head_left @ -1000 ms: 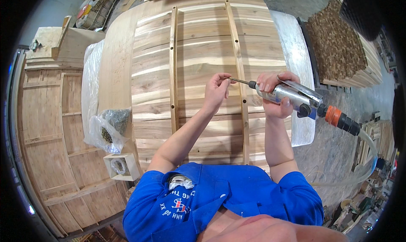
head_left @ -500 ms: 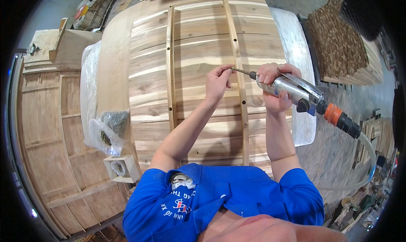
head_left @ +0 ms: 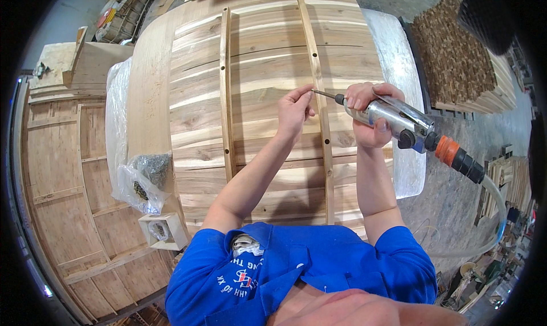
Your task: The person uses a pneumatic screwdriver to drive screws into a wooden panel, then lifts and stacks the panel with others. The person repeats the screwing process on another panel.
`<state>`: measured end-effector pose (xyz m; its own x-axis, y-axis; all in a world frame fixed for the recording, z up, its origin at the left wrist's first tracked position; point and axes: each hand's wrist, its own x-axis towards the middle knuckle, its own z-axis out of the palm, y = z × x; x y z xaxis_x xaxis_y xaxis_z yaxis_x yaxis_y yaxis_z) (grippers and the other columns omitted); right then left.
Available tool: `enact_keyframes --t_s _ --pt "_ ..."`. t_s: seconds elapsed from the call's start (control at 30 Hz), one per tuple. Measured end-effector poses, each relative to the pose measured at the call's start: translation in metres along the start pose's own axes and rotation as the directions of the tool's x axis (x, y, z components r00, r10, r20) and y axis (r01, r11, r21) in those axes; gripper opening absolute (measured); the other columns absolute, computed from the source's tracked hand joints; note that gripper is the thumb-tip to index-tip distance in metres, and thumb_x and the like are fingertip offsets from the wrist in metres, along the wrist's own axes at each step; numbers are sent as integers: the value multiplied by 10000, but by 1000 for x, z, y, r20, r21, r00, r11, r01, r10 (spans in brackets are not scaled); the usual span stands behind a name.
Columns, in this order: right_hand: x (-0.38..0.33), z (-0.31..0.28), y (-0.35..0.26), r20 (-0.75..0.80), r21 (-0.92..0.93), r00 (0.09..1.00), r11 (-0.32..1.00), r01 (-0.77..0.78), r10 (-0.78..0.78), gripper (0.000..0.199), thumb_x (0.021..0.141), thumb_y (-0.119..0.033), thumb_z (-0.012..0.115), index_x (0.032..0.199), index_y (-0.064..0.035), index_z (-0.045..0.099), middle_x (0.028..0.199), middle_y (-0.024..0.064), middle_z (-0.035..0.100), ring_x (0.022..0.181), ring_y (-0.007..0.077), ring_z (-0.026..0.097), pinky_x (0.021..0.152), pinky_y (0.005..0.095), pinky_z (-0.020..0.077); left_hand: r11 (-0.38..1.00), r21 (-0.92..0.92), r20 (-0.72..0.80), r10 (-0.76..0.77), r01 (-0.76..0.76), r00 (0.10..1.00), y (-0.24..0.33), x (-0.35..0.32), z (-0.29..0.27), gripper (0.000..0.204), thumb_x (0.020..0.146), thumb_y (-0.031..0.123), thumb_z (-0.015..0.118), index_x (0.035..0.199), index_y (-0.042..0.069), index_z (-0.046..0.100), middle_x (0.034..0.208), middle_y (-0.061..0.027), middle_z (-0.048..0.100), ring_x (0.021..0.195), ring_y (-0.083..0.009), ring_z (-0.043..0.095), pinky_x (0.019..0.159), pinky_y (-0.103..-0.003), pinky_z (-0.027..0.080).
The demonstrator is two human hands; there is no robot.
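My right hand [head_left: 371, 116] is wrapped round a silver air screwdriver [head_left: 399, 121], whose long thin bit [head_left: 325, 93] points left. At the bit's tip, the thumb and forefinger of my left hand [head_left: 295, 110] are pinched together; whatever they hold is too small to make out. Both hands are above a large wooden panel [head_left: 268, 112] of light and dark boards. Two narrow wooden battens, a left one [head_left: 226, 98] and a right one [head_left: 319, 75], run along it with dark holes in them. The bit passes over the right batten.
A clear plastic bag [head_left: 142, 183] of small parts and a small open wooden box [head_left: 165, 231] sit at the panel's left edge. From the screwdriver, a clear air hose [head_left: 501, 212] curves down at right. Stacked wood strips [head_left: 456, 52] stand at far right, plastic-wrapped panels [head_left: 396, 86] beside the work.
Both hands keep nearly the same pose, with the left fingertips still pinched at the bit's tip. The panel and battens appear shifted very slightly left in the view.
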<state>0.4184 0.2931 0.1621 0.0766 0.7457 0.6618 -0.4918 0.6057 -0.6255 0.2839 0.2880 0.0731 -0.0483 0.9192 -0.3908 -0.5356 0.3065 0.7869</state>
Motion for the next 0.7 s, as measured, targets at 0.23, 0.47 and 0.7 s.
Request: enact_keyframes --t_s 0.23,0.47,0.7 --pt "1 2 1 -19 -3 999 999 39 -39 547 794 -395 644 1091 -8 397 701 92 532 659 203 529 647 365 451 988 -152 -13 -22 20 1000 7 -6 9 301 841 2 505 1139 13 550 962 -39 619 494 -40 438 432 -168 359" --pt "7 -2 14 -1 -81 999 996 39 -40 495 797 -372 570 1103 -24 395 706 80 510 643 189 500 634 368 434 995 -36 76 99 -97 992 5 0 17 341 820 -7 456 1152 17 532 960 -71 635 459 -56 435 411 -178 329" --pt "37 -12 38 -14 -120 996 988 -94 93 482 791 -310 590 1106 1 400 725 92 525 663 179 508 675 358 442 1000 5 206 -18 17 978 25 37 21 398 818 17 463 1211 59 503 792 -81 642 419 -42 381 379 -186 287"
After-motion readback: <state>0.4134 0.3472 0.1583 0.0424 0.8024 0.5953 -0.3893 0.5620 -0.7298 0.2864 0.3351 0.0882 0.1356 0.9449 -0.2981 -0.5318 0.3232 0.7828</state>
